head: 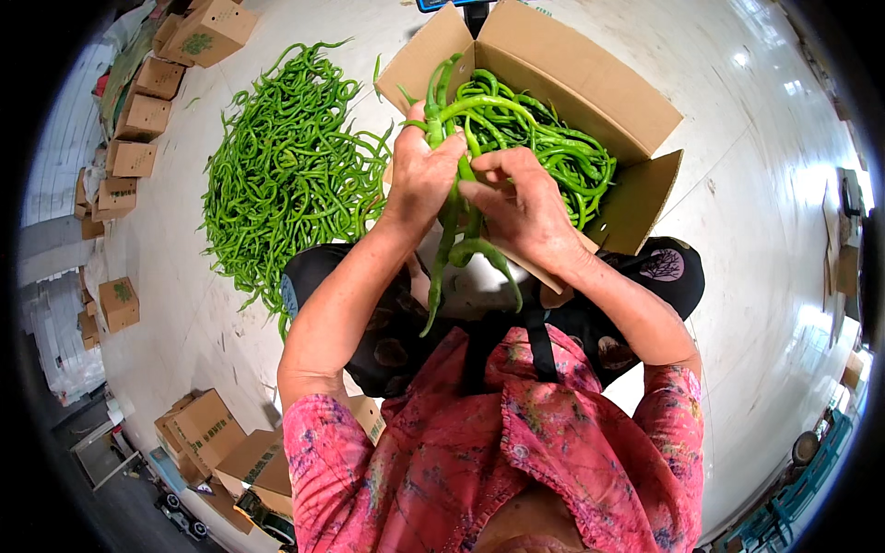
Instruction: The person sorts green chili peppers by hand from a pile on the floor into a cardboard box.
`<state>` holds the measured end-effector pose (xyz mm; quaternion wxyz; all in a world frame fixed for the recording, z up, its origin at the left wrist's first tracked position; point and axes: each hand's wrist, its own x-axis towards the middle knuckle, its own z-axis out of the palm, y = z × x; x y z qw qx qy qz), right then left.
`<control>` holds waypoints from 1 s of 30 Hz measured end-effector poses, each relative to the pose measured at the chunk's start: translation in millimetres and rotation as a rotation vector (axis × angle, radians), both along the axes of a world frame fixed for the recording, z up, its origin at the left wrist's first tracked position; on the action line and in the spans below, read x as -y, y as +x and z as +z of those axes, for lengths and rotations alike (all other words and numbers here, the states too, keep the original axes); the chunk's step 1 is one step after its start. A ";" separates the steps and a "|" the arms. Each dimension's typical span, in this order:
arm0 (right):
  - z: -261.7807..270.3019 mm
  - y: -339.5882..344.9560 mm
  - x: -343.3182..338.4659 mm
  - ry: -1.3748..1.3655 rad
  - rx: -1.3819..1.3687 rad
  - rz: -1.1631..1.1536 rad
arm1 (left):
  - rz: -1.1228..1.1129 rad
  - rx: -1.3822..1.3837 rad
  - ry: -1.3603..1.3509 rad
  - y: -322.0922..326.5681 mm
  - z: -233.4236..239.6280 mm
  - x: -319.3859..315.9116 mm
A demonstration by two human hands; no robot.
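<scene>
My left hand is closed around a small bunch of long green chili peppers, above the near left side of an open cardboard box. Their tips hang down towards my lap, and their stem ends stick up past my fingers. Beside it, my right hand has its thumb and forefinger at the bunch's right edge; whether they pinch a pepper I cannot tell. More long green peppers lie inside the cardboard box, whose flaps stand out. My left hand covers part of the box's left side.
A large heap of loose green peppers covers the floor left of the box. Cardboard boxes line the far left, and further cartons stand behind me at the left. A blue-edged device is just beyond the box.
</scene>
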<state>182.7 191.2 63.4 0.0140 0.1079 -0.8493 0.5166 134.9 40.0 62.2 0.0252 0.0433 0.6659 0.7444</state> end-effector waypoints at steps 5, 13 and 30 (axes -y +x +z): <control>15.9 -5.2 -5.1 0.139 0.057 0.104 | -0.027 0.104 0.094 -0.5 0.9 -12.5; -1.7 -26.7 -7.5 -0.484 0.525 0.226 | -0.124 0.206 0.384 5.3 13.7 -14.9; -7.9 -42.2 -43.5 -0.968 0.759 0.073 | -0.202 0.171 0.364 -5.4 14.5 1.4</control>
